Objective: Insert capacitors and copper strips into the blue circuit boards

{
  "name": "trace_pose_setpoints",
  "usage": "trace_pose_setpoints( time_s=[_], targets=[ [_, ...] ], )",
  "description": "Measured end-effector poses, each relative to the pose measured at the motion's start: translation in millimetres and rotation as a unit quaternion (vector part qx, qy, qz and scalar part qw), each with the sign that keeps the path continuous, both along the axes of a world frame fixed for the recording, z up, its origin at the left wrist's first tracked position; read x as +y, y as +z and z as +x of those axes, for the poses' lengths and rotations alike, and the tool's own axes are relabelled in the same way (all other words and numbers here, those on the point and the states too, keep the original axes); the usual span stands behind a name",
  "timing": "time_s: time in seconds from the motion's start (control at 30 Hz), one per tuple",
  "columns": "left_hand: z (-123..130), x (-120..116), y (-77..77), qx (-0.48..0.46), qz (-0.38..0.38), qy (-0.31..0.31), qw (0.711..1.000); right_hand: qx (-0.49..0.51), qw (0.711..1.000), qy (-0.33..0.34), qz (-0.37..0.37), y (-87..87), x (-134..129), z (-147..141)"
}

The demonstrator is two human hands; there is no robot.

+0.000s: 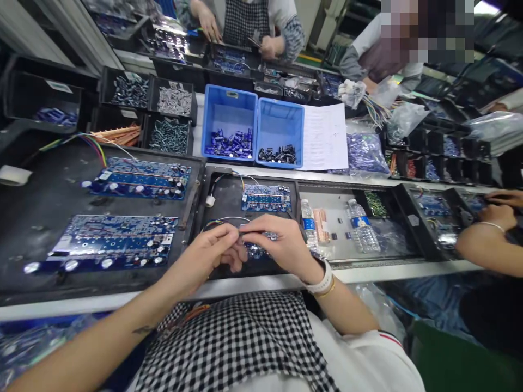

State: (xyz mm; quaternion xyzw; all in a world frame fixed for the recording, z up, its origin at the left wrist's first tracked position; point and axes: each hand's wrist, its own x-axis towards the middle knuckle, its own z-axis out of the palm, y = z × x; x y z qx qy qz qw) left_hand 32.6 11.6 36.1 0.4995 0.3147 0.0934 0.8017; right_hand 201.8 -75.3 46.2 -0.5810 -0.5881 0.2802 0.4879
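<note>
My left hand [220, 247] and my right hand [281, 239] meet over the black tray [216, 261] in front of me. The left thumb and forefinger are pinched, and the right fingertips close in against them. Whatever sits between the fingertips is too small to name. Under the hands lies a blue circuit board [257, 250], mostly covered by them. Just beyond is another blue circuit board [265, 197], with coloured wires and a white connector [210, 201] at its left.
Two larger circuit boards [143, 177] lie in the left tray. Behind stand a blue bin [231, 95] of blue capacitors, a blue bin [281, 111] of black ones and a paper sheet [324, 136]. Water bottles [362, 226] lie right. Co-workers' hands [498, 215] work at right and opposite.
</note>
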Motion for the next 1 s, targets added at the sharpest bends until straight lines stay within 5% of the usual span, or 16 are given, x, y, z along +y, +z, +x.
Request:
trace_pose_setpoints(
  time_s=[0.1, 0.2, 0.3, 0.43, 0.6, 1.0],
  targets=[
    [3, -19, -17.4, 0.000, 0.042, -0.046, 0.998, -0.009, 0.999, -0.041, -0.006, -14.3, -23, -12],
    [-1, -30, -40.0, 0.060, 0.236, -0.105, 0.964, -0.106, 0.991, -0.071, -0.046, -38.7, -50, 7],
    [-9, -36, -60.7, 0.064, 0.494, -0.095, 0.862, -0.269, 0.944, -0.169, -0.089, -57.7, -75, 40],
    [-13, -41, -74.3, 0.028, 0.675, -0.083, 0.732, -0.375, 0.889, -0.239, -0.107, -67.2, -84, 68],
    [-11, -45, -79.1, 0.020, 0.766, -0.062, 0.640, -0.384, 0.889, -0.219, -0.122, -76.9, -66, 68],
    [-10, -46, -86.2, 0.013, 0.804, -0.109, 0.585, -0.355, 0.905, -0.189, -0.138, -87.9, -56, 80]
  ],
)
